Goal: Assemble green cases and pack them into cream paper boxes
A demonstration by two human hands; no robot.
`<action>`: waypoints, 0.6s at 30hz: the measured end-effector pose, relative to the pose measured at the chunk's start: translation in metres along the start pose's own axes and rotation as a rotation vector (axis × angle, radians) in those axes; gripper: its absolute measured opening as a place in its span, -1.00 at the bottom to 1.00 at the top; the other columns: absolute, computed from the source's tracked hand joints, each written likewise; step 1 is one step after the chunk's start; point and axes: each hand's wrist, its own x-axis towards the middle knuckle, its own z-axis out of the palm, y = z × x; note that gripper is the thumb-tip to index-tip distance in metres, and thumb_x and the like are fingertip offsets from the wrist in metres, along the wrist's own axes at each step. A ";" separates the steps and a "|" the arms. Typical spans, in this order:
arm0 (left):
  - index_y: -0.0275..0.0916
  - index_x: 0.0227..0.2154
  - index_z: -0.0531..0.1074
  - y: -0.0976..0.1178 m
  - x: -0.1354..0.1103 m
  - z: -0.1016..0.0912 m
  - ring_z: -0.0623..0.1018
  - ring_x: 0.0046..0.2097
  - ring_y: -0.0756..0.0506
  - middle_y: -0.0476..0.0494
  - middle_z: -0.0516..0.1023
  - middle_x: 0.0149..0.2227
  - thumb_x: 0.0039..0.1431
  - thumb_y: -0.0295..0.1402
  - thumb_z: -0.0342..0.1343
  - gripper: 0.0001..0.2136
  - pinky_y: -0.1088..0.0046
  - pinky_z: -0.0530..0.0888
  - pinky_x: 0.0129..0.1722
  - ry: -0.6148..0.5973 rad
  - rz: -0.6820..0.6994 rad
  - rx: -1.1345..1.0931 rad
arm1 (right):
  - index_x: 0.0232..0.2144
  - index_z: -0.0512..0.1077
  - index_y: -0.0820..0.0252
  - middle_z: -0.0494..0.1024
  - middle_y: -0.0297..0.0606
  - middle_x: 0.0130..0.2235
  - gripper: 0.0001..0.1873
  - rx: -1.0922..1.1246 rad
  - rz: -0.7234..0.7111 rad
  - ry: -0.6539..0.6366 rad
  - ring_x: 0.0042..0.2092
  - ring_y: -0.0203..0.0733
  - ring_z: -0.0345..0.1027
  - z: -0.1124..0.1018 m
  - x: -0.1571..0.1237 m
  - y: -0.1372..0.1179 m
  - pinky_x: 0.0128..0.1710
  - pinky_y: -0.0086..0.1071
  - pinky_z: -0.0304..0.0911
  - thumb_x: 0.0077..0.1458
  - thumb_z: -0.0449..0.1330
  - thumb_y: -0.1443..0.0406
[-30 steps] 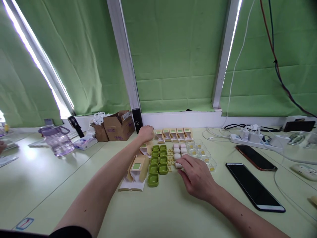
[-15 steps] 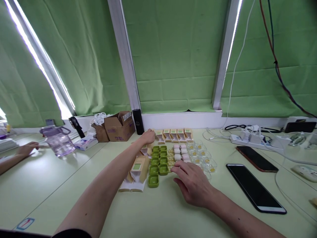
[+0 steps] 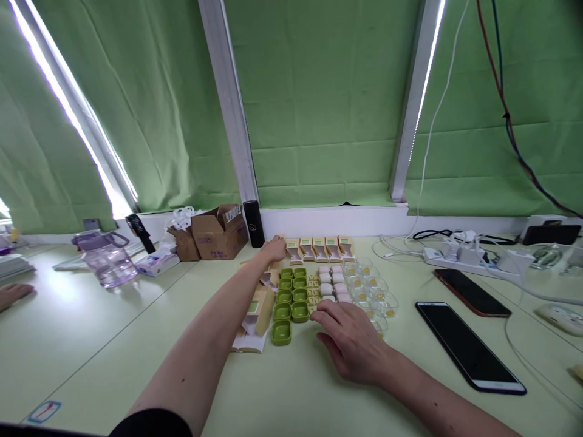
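My left hand (image 3: 274,249) reaches far forward to the left end of a row of small cream cardboard boxes (image 3: 319,249). Its fingers are curled at a small box (image 3: 282,238), mostly hidden behind the hand. Under my left forearm stand more such boxes (image 3: 262,309), with flaps folded out. My right hand (image 3: 350,337) hovers palm down, fingers loosely bent and apart, nothing visible in it. Close by are green square trays (image 3: 281,332) in two columns, small yellowish pieces (image 3: 313,292), pale pink and white rounded pieces (image 3: 337,278), and clear plastic cups with yellow spots (image 3: 378,295).
Two phones (image 3: 469,346) (image 3: 472,292) lie at the right, near a power strip (image 3: 478,262) with cables. Along the back stand a black cylinder (image 3: 254,224) and a brown carton (image 3: 220,233). A purple-lidded water jug (image 3: 107,260) and another person's hand (image 3: 16,295) are at the left.
My left forearm has shifted slightly right while its hand stays at the back row. My right hand has barely moved. The other person's hand at the left has drawn back toward the frame edge.
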 end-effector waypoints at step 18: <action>-0.20 0.10 0.49 0.030 -0.112 -0.065 0.60 0.07 -0.17 -0.11 0.62 0.13 0.36 -0.44 -0.13 -0.61 0.31 0.44 0.19 0.356 0.072 -0.321 | -0.04 0.41 0.15 0.51 -0.10 -0.04 -0.71 -0.017 -0.021 0.021 -0.21 -0.08 0.39 -0.003 0.002 -0.004 -0.26 -0.23 0.22 0.19 0.16 0.43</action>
